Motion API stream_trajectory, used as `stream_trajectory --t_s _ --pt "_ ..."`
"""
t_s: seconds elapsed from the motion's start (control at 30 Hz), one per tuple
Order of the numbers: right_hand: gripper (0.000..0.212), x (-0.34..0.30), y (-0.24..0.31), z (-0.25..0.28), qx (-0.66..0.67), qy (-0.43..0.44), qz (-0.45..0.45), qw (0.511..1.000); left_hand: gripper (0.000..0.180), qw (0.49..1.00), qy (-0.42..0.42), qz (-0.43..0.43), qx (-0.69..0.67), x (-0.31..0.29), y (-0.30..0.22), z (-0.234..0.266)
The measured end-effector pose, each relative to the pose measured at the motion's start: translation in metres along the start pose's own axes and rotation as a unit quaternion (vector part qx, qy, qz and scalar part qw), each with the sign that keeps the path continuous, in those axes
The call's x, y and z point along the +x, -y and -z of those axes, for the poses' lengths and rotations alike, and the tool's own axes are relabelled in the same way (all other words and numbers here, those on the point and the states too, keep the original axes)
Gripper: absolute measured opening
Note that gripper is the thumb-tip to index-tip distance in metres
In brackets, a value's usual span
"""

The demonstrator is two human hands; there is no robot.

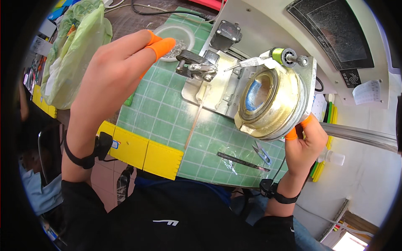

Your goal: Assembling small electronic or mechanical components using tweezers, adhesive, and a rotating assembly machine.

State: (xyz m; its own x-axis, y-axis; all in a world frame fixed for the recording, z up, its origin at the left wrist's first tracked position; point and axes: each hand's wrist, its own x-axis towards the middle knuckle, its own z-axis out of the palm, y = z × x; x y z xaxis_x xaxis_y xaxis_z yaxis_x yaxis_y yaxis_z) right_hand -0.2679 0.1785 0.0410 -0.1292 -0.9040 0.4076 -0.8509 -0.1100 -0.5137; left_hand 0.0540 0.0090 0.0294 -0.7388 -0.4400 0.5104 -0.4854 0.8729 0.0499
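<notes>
My left hand [109,71], with orange finger cots, has its fingertips pressed together beside a white bowl [190,37] of small shiny metal pieces. What the fingers hold, if anything, is hidden. To their right stands a small black-and-metal clamp [194,66] on a machine plate. My right hand [305,144], also with orange finger cots, grips the lower edge of a round brass-coloured fixture [272,115] on the machine; part of its fingers is hidden behind it. Blue material [252,97] shows inside the fixture's ring. A yellow-green roller [279,55] sits above it.
A green gridded mat [157,100] covers the table. On it lie a thin wooden stick [194,125], a black strip [240,160] and thread snips [263,154]. Yellow blocks [144,148] line the near edge. A pale green bag [81,50] stands far left.
</notes>
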Motion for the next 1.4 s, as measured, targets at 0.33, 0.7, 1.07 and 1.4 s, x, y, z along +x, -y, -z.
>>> stream_trajectory --t_s 0.33,0.7,1.07,1.4 --pt "0.017 0.003 0.005 0.002 -0.014 -0.024 0.026 0.999 0.027 0.998 -0.048 0.024 -0.011 0.004 0.0 -0.009" --pt "0.019 0.001 0.01 0.011 -0.043 -0.013 0.044 0.998 0.028 0.999 -0.027 0.031 -0.027 0.003 -0.008 0.001" --pt "0.02 0.001 0.009 0.004 -0.073 -0.003 0.048 0.996 0.022 0.998 -0.008 0.047 -0.052 0.002 -0.006 -0.017" --pt "0.019 -0.011 0.001 0.007 -0.066 -0.037 -0.021 0.997 0.023 0.986 0.019 0.089 -0.141 0.006 -0.013 -0.026"
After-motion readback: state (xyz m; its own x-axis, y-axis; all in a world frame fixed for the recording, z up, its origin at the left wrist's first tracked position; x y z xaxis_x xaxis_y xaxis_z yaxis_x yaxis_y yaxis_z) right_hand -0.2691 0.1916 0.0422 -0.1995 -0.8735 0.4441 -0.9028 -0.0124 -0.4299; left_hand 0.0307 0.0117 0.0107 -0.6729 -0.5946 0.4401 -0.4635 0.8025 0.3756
